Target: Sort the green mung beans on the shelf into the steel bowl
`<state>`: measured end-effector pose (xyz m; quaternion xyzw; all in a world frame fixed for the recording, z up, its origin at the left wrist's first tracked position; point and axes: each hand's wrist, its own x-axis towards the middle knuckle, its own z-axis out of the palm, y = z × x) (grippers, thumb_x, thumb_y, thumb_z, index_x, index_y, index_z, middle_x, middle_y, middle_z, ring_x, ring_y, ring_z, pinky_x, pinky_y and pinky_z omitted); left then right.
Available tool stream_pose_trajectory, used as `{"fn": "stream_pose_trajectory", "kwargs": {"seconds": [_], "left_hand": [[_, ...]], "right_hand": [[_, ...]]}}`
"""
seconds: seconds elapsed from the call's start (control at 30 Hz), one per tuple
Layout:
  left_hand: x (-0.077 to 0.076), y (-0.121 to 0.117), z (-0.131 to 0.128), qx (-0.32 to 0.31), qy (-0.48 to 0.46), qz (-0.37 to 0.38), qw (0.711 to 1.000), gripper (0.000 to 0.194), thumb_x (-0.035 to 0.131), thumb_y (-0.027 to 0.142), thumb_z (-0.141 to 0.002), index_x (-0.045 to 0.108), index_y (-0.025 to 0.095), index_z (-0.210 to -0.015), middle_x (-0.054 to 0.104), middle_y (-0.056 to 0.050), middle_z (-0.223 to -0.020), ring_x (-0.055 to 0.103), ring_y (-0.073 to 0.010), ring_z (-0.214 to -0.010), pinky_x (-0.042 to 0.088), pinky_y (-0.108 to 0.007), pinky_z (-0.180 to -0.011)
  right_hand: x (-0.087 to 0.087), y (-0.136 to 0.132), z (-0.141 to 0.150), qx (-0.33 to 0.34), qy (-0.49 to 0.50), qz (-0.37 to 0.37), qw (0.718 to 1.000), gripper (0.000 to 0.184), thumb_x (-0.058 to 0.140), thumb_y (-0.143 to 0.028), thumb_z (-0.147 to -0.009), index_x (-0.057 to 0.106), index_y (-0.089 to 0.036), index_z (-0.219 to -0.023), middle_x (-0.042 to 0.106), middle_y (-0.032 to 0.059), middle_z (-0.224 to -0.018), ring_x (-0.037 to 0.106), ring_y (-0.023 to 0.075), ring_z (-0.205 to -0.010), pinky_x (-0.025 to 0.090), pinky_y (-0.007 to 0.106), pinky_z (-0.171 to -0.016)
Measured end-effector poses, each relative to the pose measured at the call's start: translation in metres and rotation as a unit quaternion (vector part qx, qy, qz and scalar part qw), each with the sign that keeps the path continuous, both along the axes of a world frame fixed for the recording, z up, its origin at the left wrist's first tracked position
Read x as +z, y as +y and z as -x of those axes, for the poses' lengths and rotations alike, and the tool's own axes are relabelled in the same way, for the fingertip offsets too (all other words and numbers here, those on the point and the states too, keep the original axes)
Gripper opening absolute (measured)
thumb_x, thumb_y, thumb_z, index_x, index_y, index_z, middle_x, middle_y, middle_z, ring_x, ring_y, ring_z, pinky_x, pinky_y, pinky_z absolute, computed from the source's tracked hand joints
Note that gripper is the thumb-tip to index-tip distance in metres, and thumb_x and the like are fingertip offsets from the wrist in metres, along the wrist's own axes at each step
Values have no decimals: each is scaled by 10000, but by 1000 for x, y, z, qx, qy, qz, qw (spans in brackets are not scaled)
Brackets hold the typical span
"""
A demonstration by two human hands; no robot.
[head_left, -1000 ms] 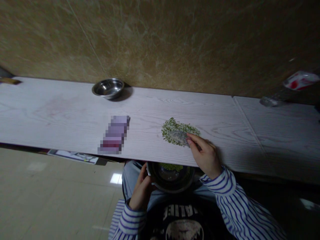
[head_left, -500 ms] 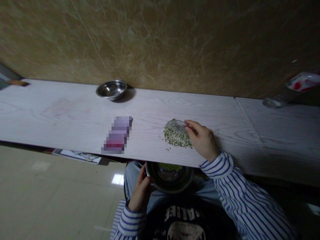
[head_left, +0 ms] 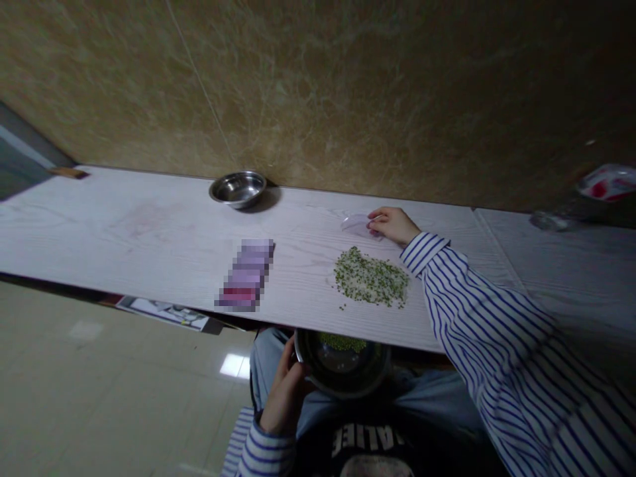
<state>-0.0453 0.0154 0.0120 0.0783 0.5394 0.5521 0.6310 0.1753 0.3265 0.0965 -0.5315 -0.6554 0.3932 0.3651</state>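
Observation:
My right hand pinches the edge of a clear, curved plastic piece, perhaps a lid or shallow dish, at the back of the tabletop. Nearer to me, green beans mixed with white grains lie spread in a thin patch on the wood. Below the table edge, over my lap, my left hand grips the left rim of a metal bowl. Green beans are heaped at the far side inside that bowl, partly hidden by the tabletop.
A small steel bowl stands by the wall on the pale wooden table. Left of the beans lies a blurred-out purple rectangular object. A clear plastic bottle with a red and white label is at the far right.
My right hand has moved away from me with the clear plastic piece, off the beans and grains, whose patch now shows whole. My left hand still holds the bowl.

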Motion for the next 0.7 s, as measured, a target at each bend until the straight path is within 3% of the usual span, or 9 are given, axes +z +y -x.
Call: {"fn": "stream_pose_trajectory", "kwargs": {"seconds": [0.23,0.33,0.5,0.7], "left_hand": [[-3,3,5,3,-17,-8,1000,730,733,215,-589,628,254,-1310,712,-68,-1079,619,-210,-777,480,-274,-575],[-1,5,5,6,-20,-1,1000,720,729,206,-582,637,250,-1294,709,-61,-1030,616,-213,-794,480,-274,-587],[-1,6,3,0,2,-2,1000,722,709,214,-601,616,244,-1316,676,-79,-1173,571,-166,-704,426,-251,-517],[0,6,2,-6,12,7,1000,733,705,222,-605,611,256,-1331,703,-79,-1115,617,-210,-789,465,-274,-585]], "right_hand": [[-12,-14,18,57,-2,41,998,142,737,-36,-750,672,-147,-811,687,-5,-557,665,126,-514,566,235,-528],[-11,-20,27,90,-5,56,994,139,723,-26,-762,684,-145,-822,707,9,-582,686,146,-547,595,281,-593],[-6,-29,35,154,-14,75,985,153,710,-26,-759,703,-160,-832,729,0,-616,701,142,-584,594,266,-610],[-1,-39,39,223,-25,82,971,179,683,-33,-763,724,-183,-851,767,-7,-698,730,131,-683,594,263,-705]]}}
